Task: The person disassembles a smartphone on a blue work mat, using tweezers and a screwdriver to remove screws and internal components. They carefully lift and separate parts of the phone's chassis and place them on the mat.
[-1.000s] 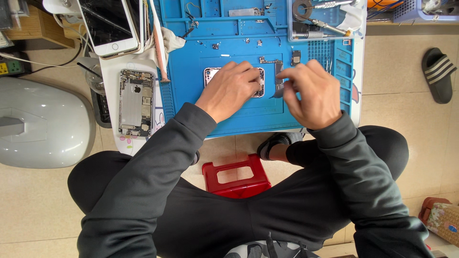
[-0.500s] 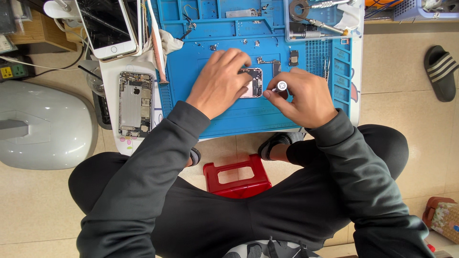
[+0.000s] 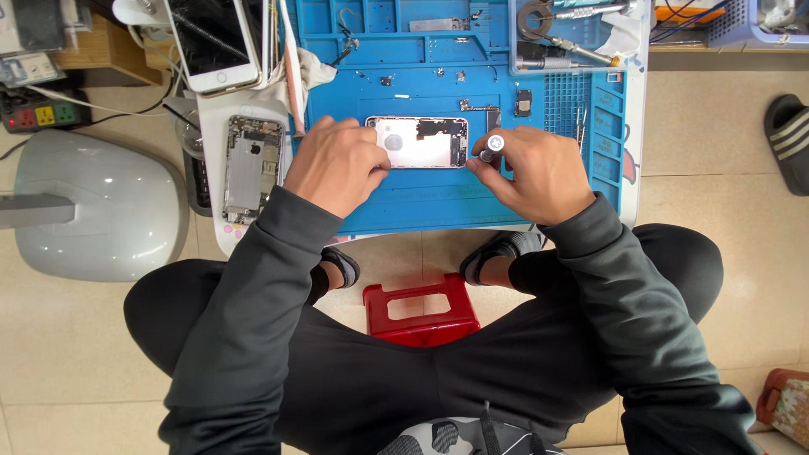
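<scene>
An opened silver phone housing [image 3: 419, 141] is steadied on the blue silicone repair mat [image 3: 438, 198] by the left hand [image 3: 335, 164]. A small silver-capped screwdriver [image 3: 491, 147] is held in the closed grip of the right hand [image 3: 539, 173], at the housing's right edge.

A white phone [image 3: 212, 44] with a dark screen lies beside an opened phone chassis [image 3: 250, 167]; a red stool [image 3: 420, 308] stands on the tiled floor [image 3: 50, 354], near a grey domed lamp base [image 3: 101, 206].

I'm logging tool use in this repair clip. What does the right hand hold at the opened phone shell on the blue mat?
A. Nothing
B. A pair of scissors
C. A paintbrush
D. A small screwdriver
D: the right hand grips a small screwdriver, its round cap up, at the phone shell.
</scene>
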